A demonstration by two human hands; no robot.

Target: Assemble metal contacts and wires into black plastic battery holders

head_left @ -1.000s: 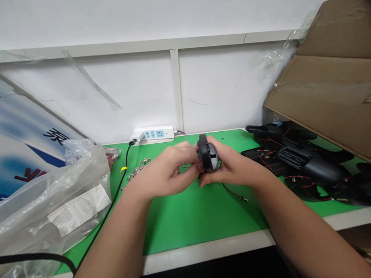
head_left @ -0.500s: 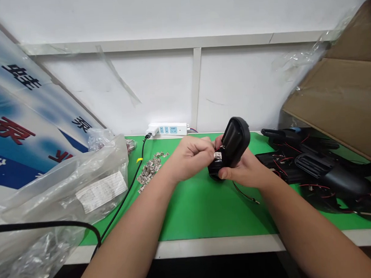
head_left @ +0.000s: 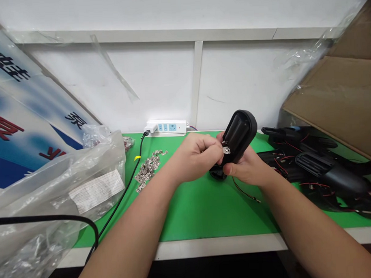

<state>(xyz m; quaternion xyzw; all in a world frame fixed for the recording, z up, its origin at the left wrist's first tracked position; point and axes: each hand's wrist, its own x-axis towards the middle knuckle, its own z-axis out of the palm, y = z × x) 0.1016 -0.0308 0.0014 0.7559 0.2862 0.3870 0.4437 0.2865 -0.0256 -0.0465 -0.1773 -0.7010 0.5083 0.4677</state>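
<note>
My right hand (head_left: 245, 167) is wrapped round a black plastic housing (head_left: 240, 131), tilted up off the green mat with its hollow side facing left. My left hand (head_left: 201, 156) is closed in a pinch at the housing's opening, holding a small shiny metal contact plate (head_left: 226, 150) by its edge. Whether the plate touches the housing I cannot tell. Below the right hand, a thin wire (head_left: 246, 195) trails down to the mat. A pile of similar small metal plates (head_left: 148, 169) lies left of my left forearm.
Several black housings with red wires (head_left: 323, 166) are heaped at the right, before a cardboard box (head_left: 338, 85). A white power strip (head_left: 173, 127) sits against the wall; its black cable (head_left: 132, 183) runs forward. Clear plastic bags (head_left: 104, 158) lie at the left on the green mat (head_left: 206, 215).
Both hands have shifted slightly right with the housing, which has tipped a little. The metal plate in my left fingers has turned and moved slightly up, still at the opening.
</note>
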